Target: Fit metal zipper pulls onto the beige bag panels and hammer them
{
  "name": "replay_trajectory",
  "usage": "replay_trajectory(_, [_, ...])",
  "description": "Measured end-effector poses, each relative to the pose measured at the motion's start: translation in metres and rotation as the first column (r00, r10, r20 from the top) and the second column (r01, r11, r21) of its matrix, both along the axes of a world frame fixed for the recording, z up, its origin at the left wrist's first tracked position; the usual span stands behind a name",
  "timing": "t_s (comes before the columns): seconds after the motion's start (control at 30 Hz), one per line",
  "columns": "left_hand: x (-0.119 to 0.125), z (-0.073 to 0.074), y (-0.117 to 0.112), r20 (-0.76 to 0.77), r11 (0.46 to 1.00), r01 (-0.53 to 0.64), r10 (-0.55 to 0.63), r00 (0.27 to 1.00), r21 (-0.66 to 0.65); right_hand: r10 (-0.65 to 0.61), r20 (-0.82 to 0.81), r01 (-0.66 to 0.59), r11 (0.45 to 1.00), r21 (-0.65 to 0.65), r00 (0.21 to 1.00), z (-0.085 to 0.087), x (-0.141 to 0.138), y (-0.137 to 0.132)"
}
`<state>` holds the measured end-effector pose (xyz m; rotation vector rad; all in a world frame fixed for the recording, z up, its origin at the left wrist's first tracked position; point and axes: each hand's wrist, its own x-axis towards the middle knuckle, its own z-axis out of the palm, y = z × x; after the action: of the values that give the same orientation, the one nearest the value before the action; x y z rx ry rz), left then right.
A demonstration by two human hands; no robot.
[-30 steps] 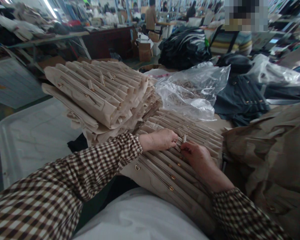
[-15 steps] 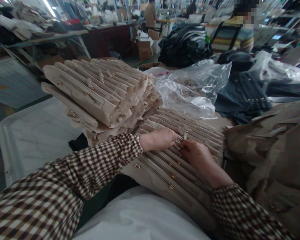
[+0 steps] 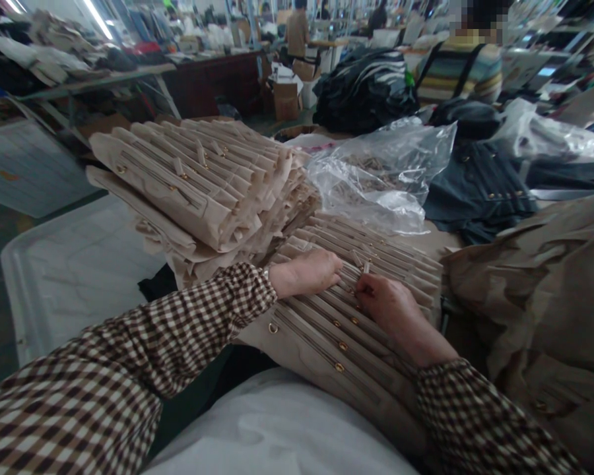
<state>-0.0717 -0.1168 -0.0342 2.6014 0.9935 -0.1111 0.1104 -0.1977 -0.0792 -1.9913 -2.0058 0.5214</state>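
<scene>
Garment-workshop floor, seen from above the hands: nearest lies a white cloth [image 3: 277, 422], and over it a fanned stack of beige garment panels [image 3: 336, 343], each with a long zipper and small gold eyelets. Their zippers run on a long diagonal, from upper left down to lower right, with the rows overlapping like shingles.

Both forearms reach in wearing brown-and-white checked sleeves [image 3: 129, 343]. The left hand [image 3: 307, 272] lies flat on the rows, its grip apart and holding nothing. It sits a little further back from the right hand than a second ago, leaving a wider gap between them. The right hand [image 3: 386, 307] stays at the upper part of the fan, its grip pinched together on a pale zipper pull [image 3: 365, 266], which stands up from its row, just beside the left fingertips.

Beyond the hands, a taller stack of the same panels [image 3: 193, 185] sits on the left, above a white plastic tray [image 3: 74, 264]. On the right are a crumpled khaki garment pile [image 3: 534, 310], a clear plastic bag of small beige parts [image 3: 371, 178] and a dark garment with gold buttons [image 3: 480, 191]. Further off stand a co-worker in a striped top [image 3: 462, 76], a black bag [image 3: 363, 92], a cardboard box [image 3: 286, 100] and a metal-legged desk [image 3: 94, 76].
</scene>
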Motion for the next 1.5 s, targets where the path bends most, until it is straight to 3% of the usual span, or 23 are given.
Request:
replay_trajectory(0.07, [-0.002,0.003,0.0,0.073,0.999,-0.029,0.032,0.997,-0.029,-0.024,-0.137,0.025,1.0,0.002,0.99,0.003,0.002,-0.001])
replay_trajectory(0.13, [-0.002,0.003,0.0,0.213,0.991,-0.049,0.075,0.974,-0.125,-0.057,-0.36,0.068,0.997,0.019,0.931,0.008,0.0,-0.002])
replay_trajectory(0.23, [0.004,-0.003,-0.004,0.436,0.939,0.026,0.135,0.89,-0.343,-0.073,-0.695,0.116,0.993,0.015,0.715,0.017,-0.012,-0.003])
replay_trajectory(0.3, [0.01,-0.009,-0.008,0.547,0.883,0.13,0.159,0.822,-0.451,-0.054,-0.819,0.117,0.993,0.016,0.571,0.019,-0.021,-0.002])
replay_trajectory(0.4, [0.018,-0.017,-0.015,0.633,0.786,0.246,0.225,0.741,-0.567,-0.034,-0.886,0.097,0.995,0.012,0.462,0.02,-0.029,0.001])
replay_trajectory(0.5, [0.021,-0.021,-0.019,0.591,0.734,0.206,0.313,0.743,-0.647,-0.073,-0.901,0.06,0.997,-0.052,0.427,0.02,-0.029,0.001])
replay_trajectory(0.6, [0.02,-0.021,-0.021,0.516,0.715,0.105,0.385,0.765,-0.691,-0.169,-0.922,0.051,0.986,-0.161,0.35,0.022,-0.029,-0.003])
replay_trajectory(0.73, [0.019,-0.016,-0.022,0.499,0.745,0.057,0.386,0.776,-0.664,-0.294,-0.937,0.087,0.955,-0.282,0.189,0.022,-0.033,-0.007])
replay_trajectory(0.83, [0.016,-0.006,-0.022,0.565,0.743,0.146,0.35,0.747,-0.653,-0.225,-0.969,0.211,0.957,-0.2,0.102,0.023,-0.028,-0.007])
replay_trajectory(0.9, [0.013,0.002,-0.022,0.525,0.723,0.111,0.378,0.762,-0.682,-0.179,-0.98,0.277,0.949,-0.149,0.085,0.024,-0.019,-0.008])
replay_trajectory(0.97, [0.011,0.009,-0.022,0.441,0.718,0.003,0.424,0.791,-0.696,-0.189,-0.971,0.276,0.95,-0.143,0.149,0.023,-0.009,-0.01])
replay_trajectory(1.03, [0.01,0.012,-0.021,0.398,0.729,-0.058,0.437,0.806,-0.682,-0.211,-0.933,0.212,0.965,-0.152,0.29,0.02,-0.001,-0.014])
replay_trajectory(1.13, [0.012,0.009,-0.019,0.396,0.737,-0.036,0.403,0.825,-0.675,-0.197,-0.854,0.088,0.98,-0.176,0.482,0.015,0.001,-0.02])
replay_trajectory(1.23, [0.015,0.002,-0.016,0.393,0.752,0.012,0.33,0.858,-0.659,-0.184,-0.818,0.035,0.98,-0.197,0.545,0.012,-0.002,-0.023])
replay_trajectory(1.33, [0.017,-0.003,-0.014,0.384,0.817,0.046,0.22,0.897,-0.575,-0.151,-0.738,0.035,0.985,-0.17,0.658,0.012,-0.002,-0.025])
replay_trajectory(1.43, [0.018,-0.006,-0.014,0.338,0.902,0.055,0.103,0.935,-0.428,-0.026,-0.48,0.012,0.999,-0.032,0.877,0.009,0.004,-0.029])
replay_trajectory(1.5, [0.018,-0.007,-0.015,0.287,0.937,0.052,0.053,0.956,-0.345,0.021,-0.316,-0.015,1.0,0.022,0.949,0.006,0.008,-0.031])
